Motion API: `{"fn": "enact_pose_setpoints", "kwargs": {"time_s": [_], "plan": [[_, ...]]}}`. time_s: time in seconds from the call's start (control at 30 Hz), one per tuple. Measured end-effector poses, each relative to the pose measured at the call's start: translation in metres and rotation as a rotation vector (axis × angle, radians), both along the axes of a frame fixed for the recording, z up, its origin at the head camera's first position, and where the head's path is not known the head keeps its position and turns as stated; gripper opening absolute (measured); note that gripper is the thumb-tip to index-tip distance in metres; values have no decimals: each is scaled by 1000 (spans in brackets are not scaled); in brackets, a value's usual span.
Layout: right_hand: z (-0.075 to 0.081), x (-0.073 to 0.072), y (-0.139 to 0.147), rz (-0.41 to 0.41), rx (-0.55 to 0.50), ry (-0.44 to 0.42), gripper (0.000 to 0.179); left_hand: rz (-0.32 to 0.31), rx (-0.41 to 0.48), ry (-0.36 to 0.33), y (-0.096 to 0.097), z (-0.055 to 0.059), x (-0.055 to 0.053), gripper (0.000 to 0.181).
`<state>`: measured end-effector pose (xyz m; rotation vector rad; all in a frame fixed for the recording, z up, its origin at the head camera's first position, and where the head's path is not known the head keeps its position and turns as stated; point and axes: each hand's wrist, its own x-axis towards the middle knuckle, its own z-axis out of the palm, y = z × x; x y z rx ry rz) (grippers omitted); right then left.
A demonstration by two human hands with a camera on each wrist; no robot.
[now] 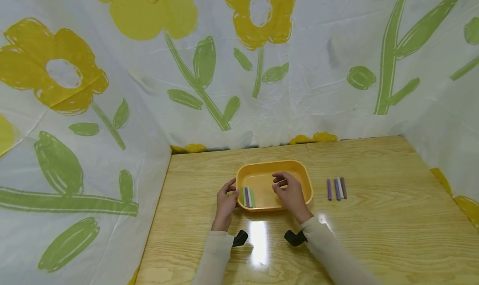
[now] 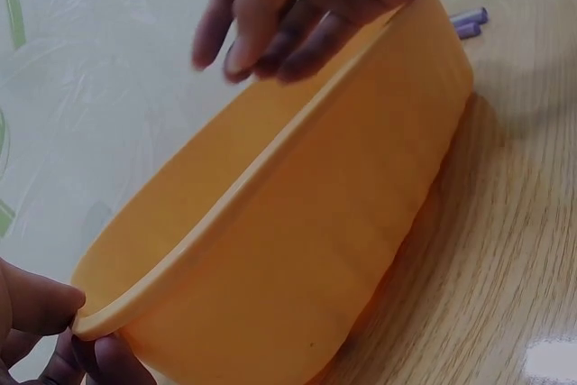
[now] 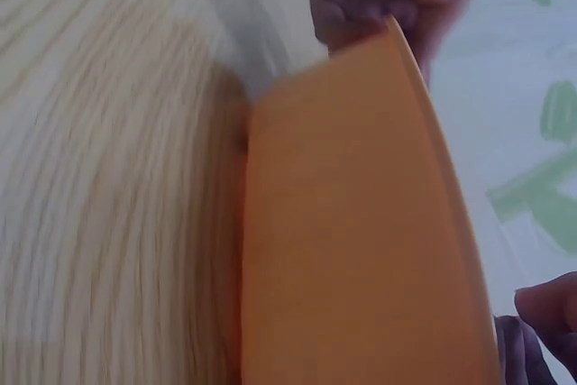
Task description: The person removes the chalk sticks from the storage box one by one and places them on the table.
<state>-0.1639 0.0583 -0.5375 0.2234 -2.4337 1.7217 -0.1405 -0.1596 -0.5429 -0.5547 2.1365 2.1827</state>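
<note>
An orange plastic tray (image 1: 262,208) with raised walls stands on the table. Several chalk sticks (image 1: 248,197) in green, purple and white lie side by side at its left end. At the tray's left rim, my left hand (image 1: 225,204) pinches the edge; the left wrist view shows the thumb over the rim and fingers below it. My right hand (image 1: 290,192) hovers over the right half of the tray, fingers loosely bent, no chalk visible in them. Right of the tray, several more chalk sticks (image 1: 338,189), purple and white, lie on the table, one purple stick (image 1: 329,189) apart from the others.
The wooden table (image 1: 378,218) ends at the back against a white cloth (image 1: 314,89) printed with yellow flowers and green leaves, which also hangs at both sides. Black wrist cameras (image 1: 295,238) sit below the hands. Light glares off the table in front of the tray.
</note>
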Motion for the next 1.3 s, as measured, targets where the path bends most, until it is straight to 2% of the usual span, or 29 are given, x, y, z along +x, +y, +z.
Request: {"fn": "enact_pose_setpoints", "kwargs": {"time_s": [0.17, 0.4, 0.6, 0.77, 0.87, 1.3], "plan": [[-1, 2, -20, 12, -9, -38, 26, -7, 8, 10, 1, 1, 0, 48], [-1, 1, -39, 24, -24, -39, 25, -4, 9, 17, 0, 0, 0, 48], [-2, 1, -55, 59, -30, -35, 26, 1, 11, 6, 0, 0, 0, 48], [-3, -2, -66, 105, -30, -66, 26, 2, 18, 12, 1, 0, 0, 48], [-4, -3, -69, 124, 3, -103, 26, 0, 23, 13, 1, -1, 0, 48], [-10, -15, -68, 195, 279, -309, 41, 1, 16, 13, 1, 2, 1, 48]]}}
